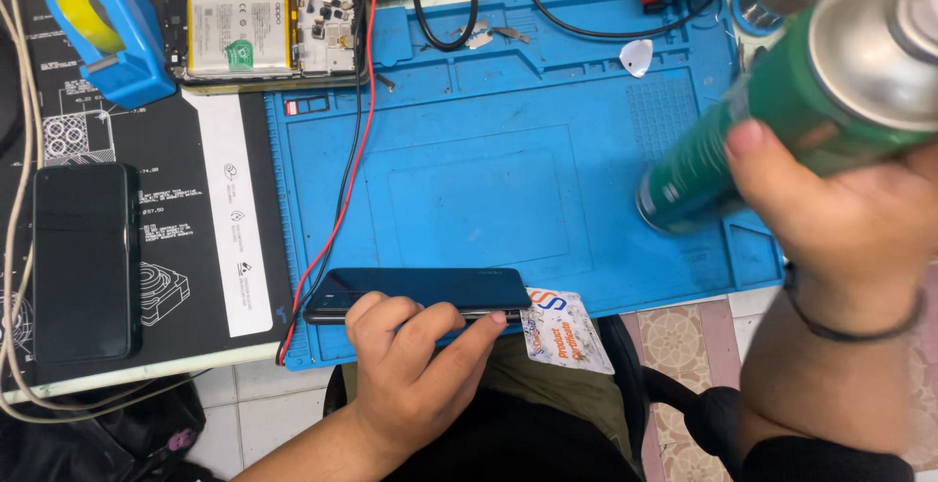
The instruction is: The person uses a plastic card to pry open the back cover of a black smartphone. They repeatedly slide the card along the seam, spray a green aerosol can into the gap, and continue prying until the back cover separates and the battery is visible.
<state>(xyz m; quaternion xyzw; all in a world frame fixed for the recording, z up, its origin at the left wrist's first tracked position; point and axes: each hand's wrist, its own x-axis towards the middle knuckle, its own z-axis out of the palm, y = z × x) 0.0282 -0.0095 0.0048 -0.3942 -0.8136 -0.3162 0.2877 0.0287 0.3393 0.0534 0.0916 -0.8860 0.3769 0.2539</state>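
My left hand (415, 370) grips a dark phone (420, 292) by its near edge at the front of the blue work mat (508, 101). A plastic card (567, 331) sticks out from the phone's right end. My right hand (840, 218) holds a green spray can (782, 91) with a silver top, raised close to the camera at the right and blurred. The can's base points down toward the mat's right side.
An opened phone (264, 38) with its battery showing lies at the back left. A blue tape dispenser (98, 28) stands beside it. Another dark phone (83, 262) rests on the black mat (195, 169). Red and black wires (347, 169) cross the mat. A white pick (637, 55) lies at the back.
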